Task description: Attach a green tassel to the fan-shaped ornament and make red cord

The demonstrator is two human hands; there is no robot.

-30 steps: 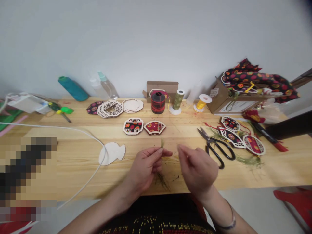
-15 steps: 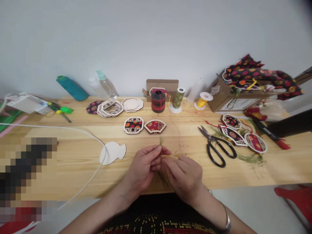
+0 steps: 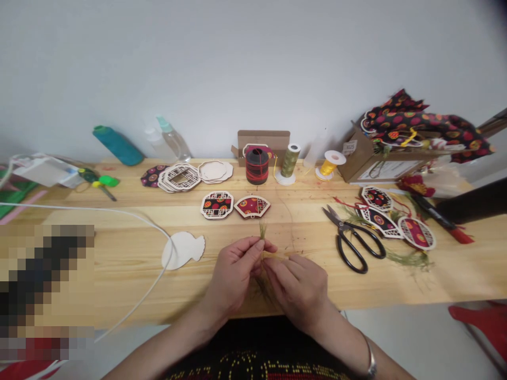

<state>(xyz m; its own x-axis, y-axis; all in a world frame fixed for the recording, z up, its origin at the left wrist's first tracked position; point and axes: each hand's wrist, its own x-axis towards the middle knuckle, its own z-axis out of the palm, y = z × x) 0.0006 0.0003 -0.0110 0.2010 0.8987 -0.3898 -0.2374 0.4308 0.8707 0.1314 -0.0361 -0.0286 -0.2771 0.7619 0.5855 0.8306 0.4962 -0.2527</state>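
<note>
Near the front edge of the table, my left hand [image 3: 235, 266] pinches a bundle of olive-green thread [image 3: 262, 231] between thumb and fingers. The cut ends stick up above the thumb, and darker strands hang down below between the hands. My right hand [image 3: 299, 285] is closed just beside it, its fingertips pinched at the middle of the same thread. How the strands run inside the fingers is hidden. Beyond the hands lie a fan-shaped wooden pendant [image 3: 252, 206] with red patterned cloth and an eight-lobed one [image 3: 217, 205] with dark cloth. Black-handled scissors [image 3: 352, 240] rest to the right.
A white cable [image 3: 150, 219] loops across the left, over a pale vase-shaped blank [image 3: 184, 250]. Spools of red-black cord [image 3: 257, 168], green thread [image 3: 291, 161] and yellow cord [image 3: 328, 164] stand at the back. Finished pendants [image 3: 378, 220] and a cardboard box [image 3: 370, 158] are at right.
Both hands stay almost in place, still pinching the thread. Slightly more of the thread's upper end shows above my left thumb. The view has shifted very slightly.
</note>
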